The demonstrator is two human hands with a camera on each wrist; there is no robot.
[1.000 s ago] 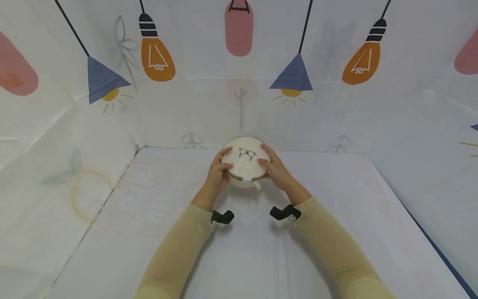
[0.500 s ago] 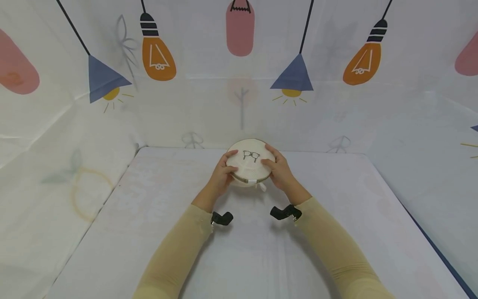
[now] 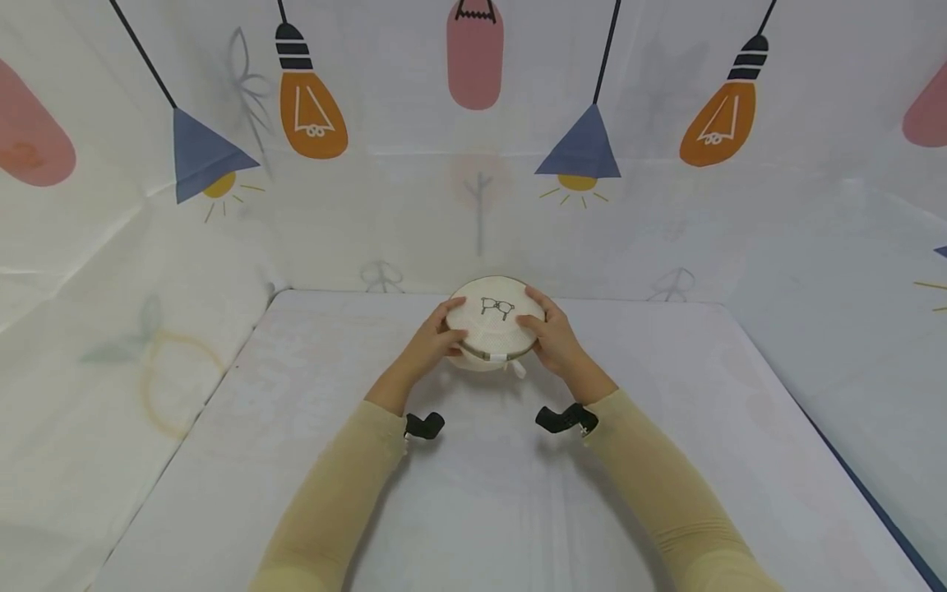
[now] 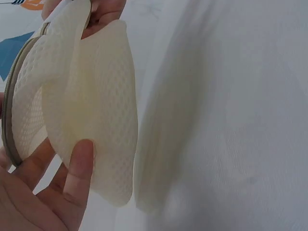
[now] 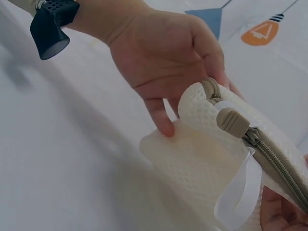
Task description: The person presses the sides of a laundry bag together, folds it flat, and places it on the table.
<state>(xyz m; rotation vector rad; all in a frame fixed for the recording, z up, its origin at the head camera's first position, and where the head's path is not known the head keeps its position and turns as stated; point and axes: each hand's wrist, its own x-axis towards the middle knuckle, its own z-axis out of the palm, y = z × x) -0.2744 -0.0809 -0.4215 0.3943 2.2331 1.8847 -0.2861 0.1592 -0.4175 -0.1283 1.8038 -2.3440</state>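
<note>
A round cream mesh laundry bag (image 3: 488, 330) with a small glasses print on its top is held up over the table's far part, between both hands. My left hand (image 3: 429, 344) grips its left edge; in the left wrist view, a fingertip (image 4: 83, 156) presses the bag's soft mesh wall (image 4: 113, 106), which is partly caved in. My right hand (image 3: 556, 341) holds the right edge, thumb on top, with other fingers underneath. A tan zipper (image 5: 284, 163) runs along the rim, its pull tab (image 5: 232, 122) near the right hand. From the seam hangs a white ribbon loop (image 5: 240, 192).
A white-covered table (image 3: 488, 510) lies below, its far edge meeting a white cloth backdrop (image 3: 414, 222) printed with lamps and bulbs. Cloth walls stand on both sides. Black wrist mounts (image 3: 425, 425) stick out from both sleeve cuffs.
The bag shifted slightly right and tilted a little, then stayed nearly in place. My left wrist and forearm have since moved left, the fingers still on the bag. The right hand barely moved.
</note>
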